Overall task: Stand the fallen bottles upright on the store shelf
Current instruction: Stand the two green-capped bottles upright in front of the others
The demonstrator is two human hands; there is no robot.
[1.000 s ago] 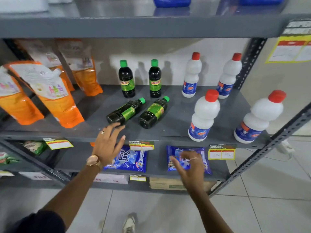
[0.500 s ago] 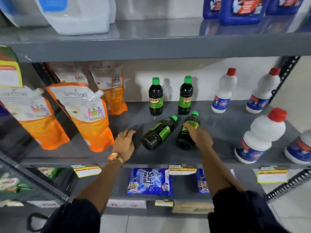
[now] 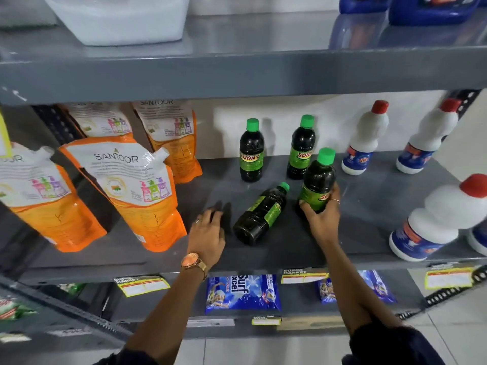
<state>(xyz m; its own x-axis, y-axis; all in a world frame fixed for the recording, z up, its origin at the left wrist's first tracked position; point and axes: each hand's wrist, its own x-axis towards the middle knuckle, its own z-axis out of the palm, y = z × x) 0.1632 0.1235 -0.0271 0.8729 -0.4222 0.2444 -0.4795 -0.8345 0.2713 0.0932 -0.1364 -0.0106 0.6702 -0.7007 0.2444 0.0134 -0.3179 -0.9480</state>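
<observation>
Your right hand (image 3: 322,216), low by the lower shelf a second ago, has closed around the base of the right-hand fallen bottle (image 3: 317,184) and tipped it nearly upright, cap up. Your left hand (image 3: 208,237) has come up over the front edge of the shelf (image 3: 369,206) and now lies just beside the bottle still lying down (image 3: 259,216).

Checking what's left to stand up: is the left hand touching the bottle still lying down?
Apart. The head view shows bare grey shelf between the left hand and the lying bottle.
</observation>
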